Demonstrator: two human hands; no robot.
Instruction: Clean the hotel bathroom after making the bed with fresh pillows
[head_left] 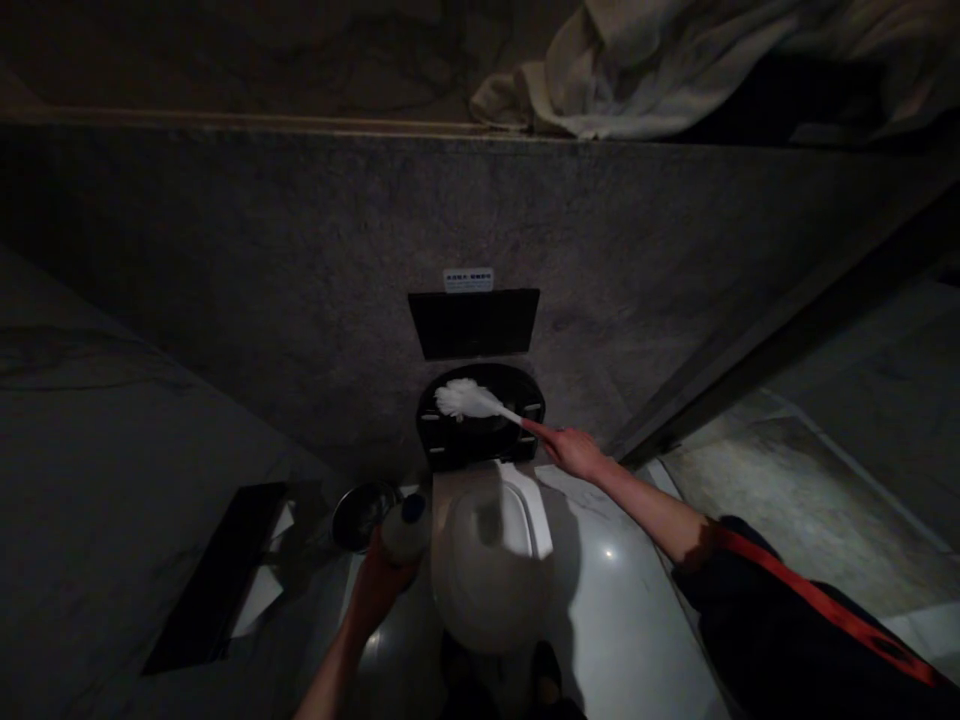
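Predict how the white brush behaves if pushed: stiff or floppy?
The white brush likely has a stiff handle: it extends straight from the right hand. Its tufted head looks ragged and soft, so probably gives when pushed.

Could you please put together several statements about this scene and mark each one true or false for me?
1. The right hand holds a white brush by its handle. True.
2. The left hand holds a bottle. True.
3. The bottle is topped in bright red. False: it has a blue cap.
4. The black seat of the toilet is raised. True.
5. The brush's head is down inside the toilet. False: in this view it shows in front of the raised seat.
6. Nothing stands to the left of the toilet. False: a round bin is there.
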